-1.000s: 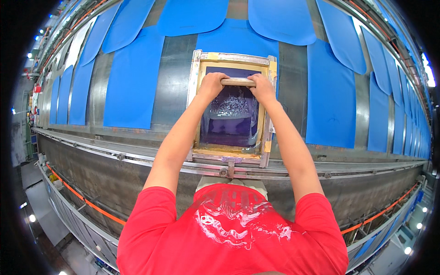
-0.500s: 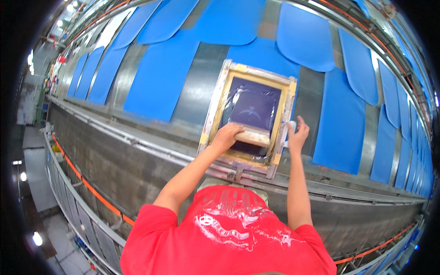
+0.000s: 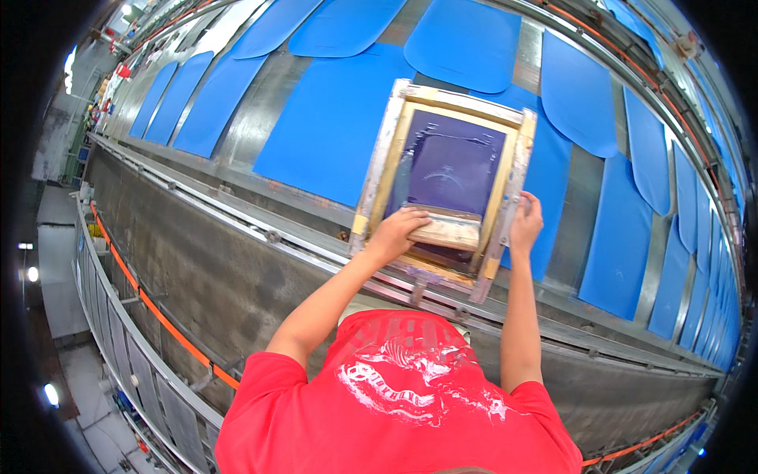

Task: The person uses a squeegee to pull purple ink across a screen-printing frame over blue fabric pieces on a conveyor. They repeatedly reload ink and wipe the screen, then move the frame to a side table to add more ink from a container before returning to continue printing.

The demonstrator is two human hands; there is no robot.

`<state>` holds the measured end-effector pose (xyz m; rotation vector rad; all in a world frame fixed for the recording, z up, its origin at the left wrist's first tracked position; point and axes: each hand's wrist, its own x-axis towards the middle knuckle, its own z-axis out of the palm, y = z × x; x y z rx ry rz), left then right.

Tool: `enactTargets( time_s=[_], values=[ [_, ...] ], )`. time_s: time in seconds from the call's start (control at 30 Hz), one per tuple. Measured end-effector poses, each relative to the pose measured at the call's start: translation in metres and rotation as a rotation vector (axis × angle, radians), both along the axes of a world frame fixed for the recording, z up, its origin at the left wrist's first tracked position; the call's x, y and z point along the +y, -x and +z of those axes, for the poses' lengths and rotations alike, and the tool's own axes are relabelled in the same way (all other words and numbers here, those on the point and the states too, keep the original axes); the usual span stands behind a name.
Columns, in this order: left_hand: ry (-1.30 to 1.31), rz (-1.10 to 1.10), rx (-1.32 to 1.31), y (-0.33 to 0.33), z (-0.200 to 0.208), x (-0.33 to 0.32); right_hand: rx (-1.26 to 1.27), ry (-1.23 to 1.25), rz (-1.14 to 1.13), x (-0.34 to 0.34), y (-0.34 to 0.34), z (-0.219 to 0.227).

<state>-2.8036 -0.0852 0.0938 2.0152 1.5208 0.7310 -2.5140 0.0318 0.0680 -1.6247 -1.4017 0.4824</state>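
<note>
A screen-printing frame (image 3: pixel 514 170) with worn wooden rails lies over a blue panel (image 3: pixel 550 178). Dark purple ink (image 3: pixel 448 162) covers its mesh, with a faint pale curved design in the middle. My left hand (image 3: pixel 400 235) is closed round the left end of a wooden squeegee (image 3: pixel 448 231), which lies across the near part of the mesh inside the frame. My right hand (image 3: pixel 526 225) grips the frame's right rail, thumb and fingers bent at its edge; part of that grip is hidden. The squeegee's blade edge cannot be made out.
Blue panels with rounded ends (image 3: pixel 580 99) lie in rows along a long metal table (image 3: pixel 245 130). A metal rail (image 3: pixel 272 235) runs along its near edge, with a clamp-like bracket (image 3: pixel 421 291) at the frame's near end. An orange pipe (image 3: pixel 150 304) and grey railing (image 3: pixel 146 351) stand at left.
Against the panels, the frame has shifted left, baring more blue on its right. A white object near my right fingers no longer shows. My left hand stays on the squeegee; the view has shifted.
</note>
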Motion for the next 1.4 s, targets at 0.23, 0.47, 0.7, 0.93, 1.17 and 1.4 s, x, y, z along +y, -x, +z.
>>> enactTargets(
  time_s=[0.23, 0.47, 0.7, 0.93, 1.17, 1.4],
  values=[
    [0.045, 0.022, 0.078, 0.225, 0.004, 0.002, 0.152, 0.152, 0.017, -0.011, 0.227, -0.019],
    [0.059, 0.025, 0.157, 0.320, -0.002, -0.003, 0.216, 0.164, -0.017, -0.018, 0.329, -0.031],
    [0.021, -0.019, 0.215, 0.355, -0.012, -0.051, 0.131, 0.193, -0.040, -0.021, 0.341, -0.046],
    [-0.053, -0.052, 0.270, 0.355, -0.015, -0.037, -0.091, 0.327, 0.125, -0.012, 0.323, -0.035],
    [0.079, -0.042, 0.171, 0.365, 0.004, 0.156, -0.401, 0.127, 0.715, 0.064, 0.368, 0.049],
    [-0.065, -0.029, 0.196, 0.350, -0.023, 0.141, -0.394, 0.172, 0.536, 0.031, 0.405, -0.001]
  ],
)
